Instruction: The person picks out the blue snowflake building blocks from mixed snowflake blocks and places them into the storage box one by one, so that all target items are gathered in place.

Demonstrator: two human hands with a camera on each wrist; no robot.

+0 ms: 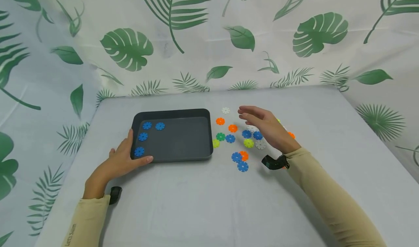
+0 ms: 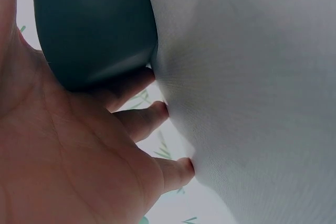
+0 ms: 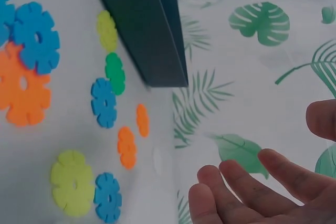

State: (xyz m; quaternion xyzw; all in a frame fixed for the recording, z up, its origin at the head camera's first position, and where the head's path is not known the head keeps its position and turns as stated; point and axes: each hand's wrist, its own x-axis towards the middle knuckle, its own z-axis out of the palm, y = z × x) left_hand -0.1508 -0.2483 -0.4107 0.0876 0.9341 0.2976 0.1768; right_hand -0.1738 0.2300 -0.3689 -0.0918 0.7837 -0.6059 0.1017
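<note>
At the far left of the desk, the person's left hand rests spread around the near-left corner of the dark tray, its thumb along the front rim and its other fingers straight beside the left wall. The tray lies flat on the desk, left of the middle, its long axis running left to right, roughly parallel to the desk's back edge. Inside, four blue discs lie flat: three line the left wall, and a fourth sits to the right of the rearmost. The left hand is the nearer one to these.

Beyond the tray's right wall, loose discs in blue, orange, green, yellow and white lie scattered on the desk, some overlapping. Being round, they have no long axis and point no particular way.

Farthest right, the right hand hangs above the scatter, holding nothing visible, its fingers extended leftward toward the tray. It is well apart from the left hand and much nearer the loose discs; several blue ones lie below it and to its left, between it and the tray.
</note>
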